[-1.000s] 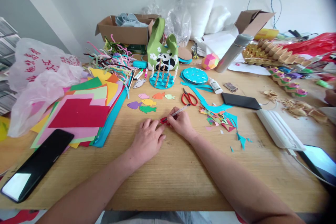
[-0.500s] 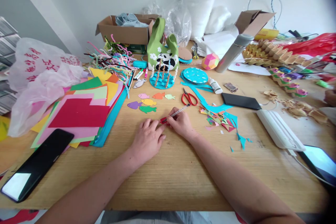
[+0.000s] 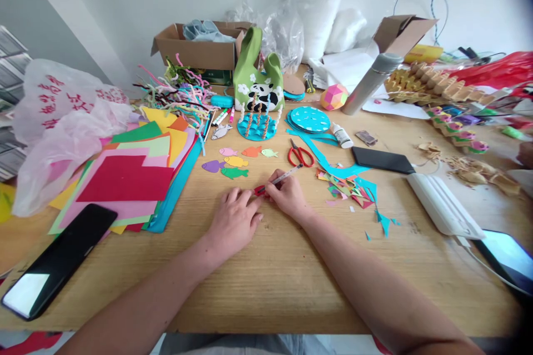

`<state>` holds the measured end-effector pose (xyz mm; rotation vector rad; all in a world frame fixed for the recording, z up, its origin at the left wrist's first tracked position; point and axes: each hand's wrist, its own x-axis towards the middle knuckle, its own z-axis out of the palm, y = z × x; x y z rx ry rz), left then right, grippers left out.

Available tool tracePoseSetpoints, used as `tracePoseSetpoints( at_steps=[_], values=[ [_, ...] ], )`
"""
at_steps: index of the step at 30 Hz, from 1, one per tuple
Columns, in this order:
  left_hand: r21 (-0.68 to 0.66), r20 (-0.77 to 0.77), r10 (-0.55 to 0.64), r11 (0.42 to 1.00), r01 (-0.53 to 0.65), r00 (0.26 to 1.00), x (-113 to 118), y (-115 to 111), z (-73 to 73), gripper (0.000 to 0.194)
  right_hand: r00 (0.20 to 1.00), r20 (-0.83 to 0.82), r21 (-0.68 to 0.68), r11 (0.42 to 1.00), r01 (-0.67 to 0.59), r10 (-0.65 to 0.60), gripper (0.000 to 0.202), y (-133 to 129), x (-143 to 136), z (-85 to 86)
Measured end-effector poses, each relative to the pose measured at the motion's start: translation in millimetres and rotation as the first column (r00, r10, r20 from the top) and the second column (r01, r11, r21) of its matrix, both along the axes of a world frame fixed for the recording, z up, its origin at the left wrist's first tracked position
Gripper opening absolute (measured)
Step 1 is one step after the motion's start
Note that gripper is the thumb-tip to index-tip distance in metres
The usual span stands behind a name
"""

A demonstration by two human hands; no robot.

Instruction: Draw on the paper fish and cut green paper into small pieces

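My right hand (image 3: 287,194) is closed around a pen (image 3: 287,173), its tip down at a small red paper piece (image 3: 260,191). Spread on the table, my left hand (image 3: 237,216) has its fingertips at the left edge of that red piece, most of which is hidden by both hands. Just beyond the hands lie several paper fish, among them a green fish (image 3: 234,173), a purple fish (image 3: 213,166) and an orange fish (image 3: 252,151). Red-handled scissors (image 3: 300,155) rest right of the fish.
Coloured sheets (image 3: 125,180) and a black phone (image 3: 58,260) are at the left. Paper scraps (image 3: 350,188), a black power bank (image 3: 382,160) and a white device (image 3: 445,205) lie right. Behind stand a green panda bag (image 3: 260,86) and a grey bottle (image 3: 370,86).
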<state>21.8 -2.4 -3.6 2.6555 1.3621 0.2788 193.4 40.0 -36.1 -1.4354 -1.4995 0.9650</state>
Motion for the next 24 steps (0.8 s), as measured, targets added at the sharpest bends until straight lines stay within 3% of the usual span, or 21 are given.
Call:
tracePoseSetpoints(
  at_steps=[24],
  values=[
    [-0.016, 0.004, 0.004, 1.000, -0.004, 1.000, -0.2, -0.6, 1.1, 0.032, 1.000, 0.009, 0.006, 1.000, -0.011, 0.011, 0.007, -0.1, -0.1, -0.8]
  ],
)
